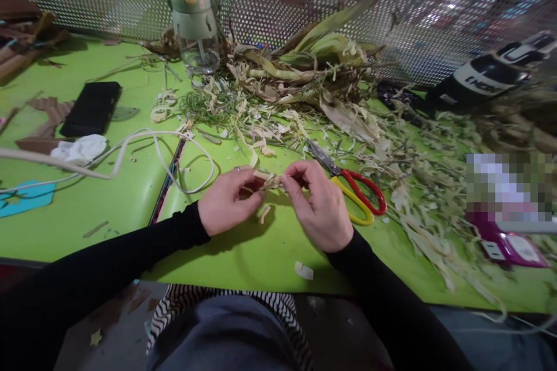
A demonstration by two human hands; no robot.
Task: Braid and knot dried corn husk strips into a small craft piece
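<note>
Between my two hands is a small knotted strip of dried corn husk, held just above the green table. My left hand pinches its left end, with a ring on one finger. At the other end, the thumb and forefinger of my right hand close on the husk. A short loose end shows below the knot. Scissors with one red and one yellow handle lie just beyond my right hand, partly hidden by it. A small pale scrap lies near the table edge.
Husk shreds and a pile of corn husks cover the back and right. A clear-and-green bottle, black phone, white cord, tissue, dark bottle and purple packet surround the work area.
</note>
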